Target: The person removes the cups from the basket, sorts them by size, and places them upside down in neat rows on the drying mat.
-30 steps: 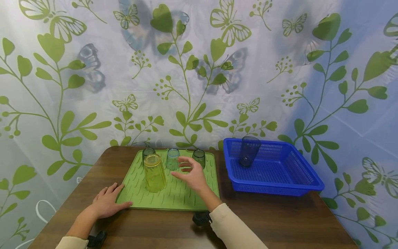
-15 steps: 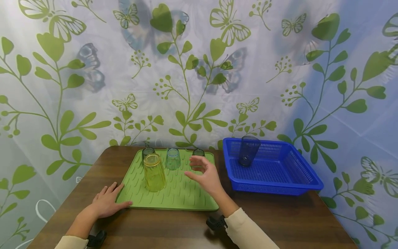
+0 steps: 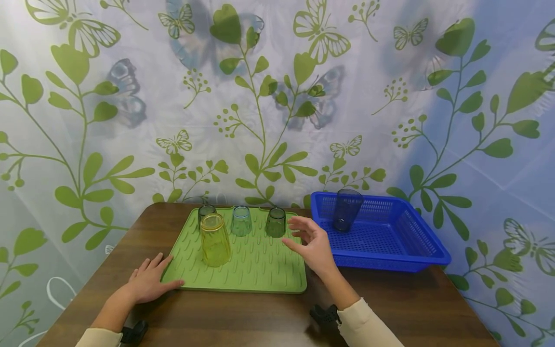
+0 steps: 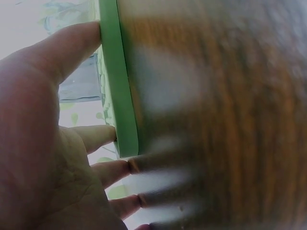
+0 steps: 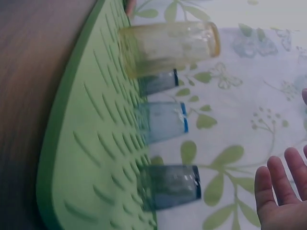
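Observation:
My left hand (image 3: 149, 282) rests at the front left corner of a green drying mat (image 3: 243, 280). Its fingers are spread and straight; in the left wrist view the thumb and index fingertip touch the mat's green edge (image 4: 120, 91). My right hand (image 3: 315, 246) hovers over the mat's right side with loosely bent fingers and nothing held. Just left of its fingertips stands a small dark glass (image 3: 275, 224). A small light blue glass (image 3: 241, 222) stands further left. A tall yellow glass (image 3: 216, 246) partly hides another small dark glass (image 3: 205, 211) behind it.
To the right of the mat sits a blue plastic basket (image 3: 386, 261), with a tall dark glass (image 3: 348, 212) in its left part. Both rest on a brown wooden table (image 3: 234, 320). A curtain (image 3: 277, 120) with leaves and butterflies hangs right behind the table.
My right hand has moved right, from near the blue glass, past the right-hand dark glass, which now shows fully. My left hand has stayed at the mat's corner.

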`<state>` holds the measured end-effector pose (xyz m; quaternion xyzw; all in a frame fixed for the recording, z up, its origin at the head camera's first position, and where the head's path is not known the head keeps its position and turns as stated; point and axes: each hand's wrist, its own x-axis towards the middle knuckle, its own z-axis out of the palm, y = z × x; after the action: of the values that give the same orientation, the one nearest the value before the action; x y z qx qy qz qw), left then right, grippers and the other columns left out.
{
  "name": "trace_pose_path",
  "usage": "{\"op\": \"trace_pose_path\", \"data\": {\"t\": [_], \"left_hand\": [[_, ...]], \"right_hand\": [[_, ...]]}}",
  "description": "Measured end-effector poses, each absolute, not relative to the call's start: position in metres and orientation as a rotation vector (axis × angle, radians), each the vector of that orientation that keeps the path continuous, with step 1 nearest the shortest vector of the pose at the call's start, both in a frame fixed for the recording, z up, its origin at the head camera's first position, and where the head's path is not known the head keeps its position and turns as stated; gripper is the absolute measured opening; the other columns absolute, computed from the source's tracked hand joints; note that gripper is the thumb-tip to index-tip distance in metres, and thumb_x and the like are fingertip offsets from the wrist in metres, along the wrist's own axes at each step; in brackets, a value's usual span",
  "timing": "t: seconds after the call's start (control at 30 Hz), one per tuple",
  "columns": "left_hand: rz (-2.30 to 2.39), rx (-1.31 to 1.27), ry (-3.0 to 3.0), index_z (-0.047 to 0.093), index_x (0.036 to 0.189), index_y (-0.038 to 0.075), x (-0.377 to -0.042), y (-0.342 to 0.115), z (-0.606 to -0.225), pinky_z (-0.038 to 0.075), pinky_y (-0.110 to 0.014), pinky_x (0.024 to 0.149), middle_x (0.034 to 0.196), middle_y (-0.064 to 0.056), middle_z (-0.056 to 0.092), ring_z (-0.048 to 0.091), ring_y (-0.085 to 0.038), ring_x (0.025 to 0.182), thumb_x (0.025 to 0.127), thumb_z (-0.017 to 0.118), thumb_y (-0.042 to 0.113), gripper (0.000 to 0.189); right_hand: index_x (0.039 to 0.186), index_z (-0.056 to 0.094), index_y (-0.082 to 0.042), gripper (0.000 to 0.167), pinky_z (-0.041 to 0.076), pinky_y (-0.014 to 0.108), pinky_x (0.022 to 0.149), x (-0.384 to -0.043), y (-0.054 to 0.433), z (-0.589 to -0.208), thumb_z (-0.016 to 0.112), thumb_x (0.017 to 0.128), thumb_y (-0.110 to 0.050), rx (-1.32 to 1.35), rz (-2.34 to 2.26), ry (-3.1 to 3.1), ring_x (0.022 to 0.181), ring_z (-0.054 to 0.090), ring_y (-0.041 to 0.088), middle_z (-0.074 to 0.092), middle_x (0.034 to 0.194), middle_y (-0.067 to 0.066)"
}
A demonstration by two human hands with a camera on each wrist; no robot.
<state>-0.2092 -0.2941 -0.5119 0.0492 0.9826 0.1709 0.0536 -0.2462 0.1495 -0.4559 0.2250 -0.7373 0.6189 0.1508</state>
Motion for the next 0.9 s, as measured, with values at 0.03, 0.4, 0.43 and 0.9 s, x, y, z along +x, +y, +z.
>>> {"op": "trace_pose_path", "data": {"t": [0.03,0.4,0.43,0.9], "left_hand": [[0.514,0.154,2.987,0.034,0.157,-0.001,-0.209,-0.294,-0.512,0.021,-0.084,0.105,0.159,-0.04,0.025,0.02,-0.07,0.14,0.091,0.063,0.068,0.1],[0.511,0.149,2.967,0.034,0.157,-0.002,-0.21,-0.292,-0.508,0.021,-0.084,0.106,0.159,-0.04,0.025,0.02,-0.071,0.14,0.09,0.063,0.068,0.101],[0.513,0.149,2.966,0.034,0.157,-0.002,-0.21,-0.292,-0.508,0.021,-0.084,0.106,0.159,-0.04,0.024,0.02,-0.071,0.14,0.09,0.063,0.068,0.101],[0.507,0.145,2.964,0.035,0.157,-0.002,-0.209,-0.292,-0.507,0.022,-0.084,0.105,0.159,-0.04,0.025,0.02,-0.07,0.14,0.091,0.064,0.067,0.1]], "right_hand": [[0.134,0.064,-0.014,0.054,0.056,0.047,0.1,-0.245,0.155,-0.455,0.085,0.085,-0.01,0.642,1.772,-2.112,0.117,0.066,0.025,0.068,0.131,0.01],[0.136,0.063,-0.01,0.055,0.057,0.036,0.098,-0.244,0.209,-0.444,0.084,0.085,-0.007,0.553,1.662,-2.111,0.118,0.066,0.033,0.067,0.132,0.017],[0.136,0.063,-0.01,0.055,0.057,0.035,0.098,-0.245,0.213,-0.443,0.084,0.085,-0.007,0.549,1.646,-2.114,0.118,0.066,0.032,0.067,0.132,0.017],[0.138,0.062,-0.007,0.054,0.056,0.019,0.094,-0.264,0.27,-0.417,0.082,0.089,-0.017,0.402,1.485,-2.144,0.114,0.067,0.018,0.066,0.129,0.005]]}}
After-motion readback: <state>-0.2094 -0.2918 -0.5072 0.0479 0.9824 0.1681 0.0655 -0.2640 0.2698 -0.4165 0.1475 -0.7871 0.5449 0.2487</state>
